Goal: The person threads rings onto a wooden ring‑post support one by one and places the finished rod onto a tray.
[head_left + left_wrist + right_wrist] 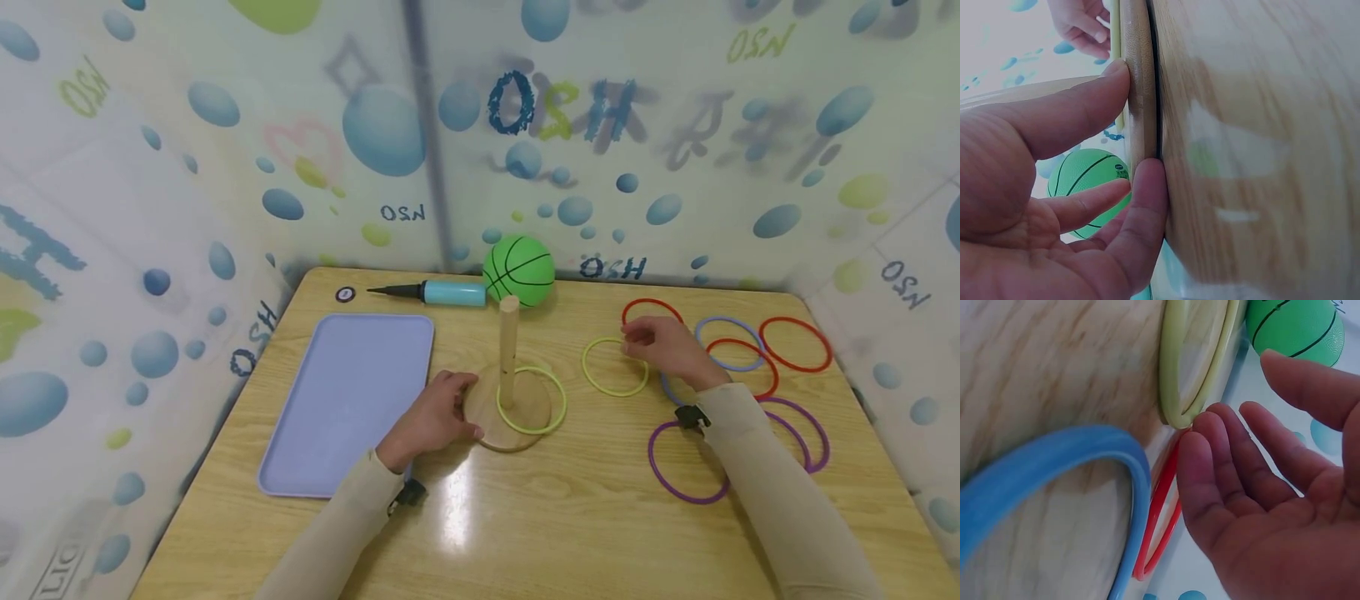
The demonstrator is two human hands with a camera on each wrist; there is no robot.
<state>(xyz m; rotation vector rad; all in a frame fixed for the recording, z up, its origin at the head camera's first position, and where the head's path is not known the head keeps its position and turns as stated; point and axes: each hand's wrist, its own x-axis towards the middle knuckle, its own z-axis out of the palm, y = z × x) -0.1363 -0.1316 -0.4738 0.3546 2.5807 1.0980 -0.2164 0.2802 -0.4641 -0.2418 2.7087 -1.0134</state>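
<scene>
My left hand grips the left rim of a round wooden base, its thumb and fingertips against the edge in the left wrist view. From that base a wooden post stands upright. One yellow-green ring lies on the base around the post. To the right, another yellow-green ring lies on the table. My right hand hovers at that ring's right side, fingers gently bent. Nothing sits between its thumb and fingers in the right wrist view. A red ring lies just behind this hand.
More red, blue and purple rings lie at the right, partly under my right forearm. A lilac tray occupies the left. Along the back are a green ball, a blue hand pump and a small dark disc.
</scene>
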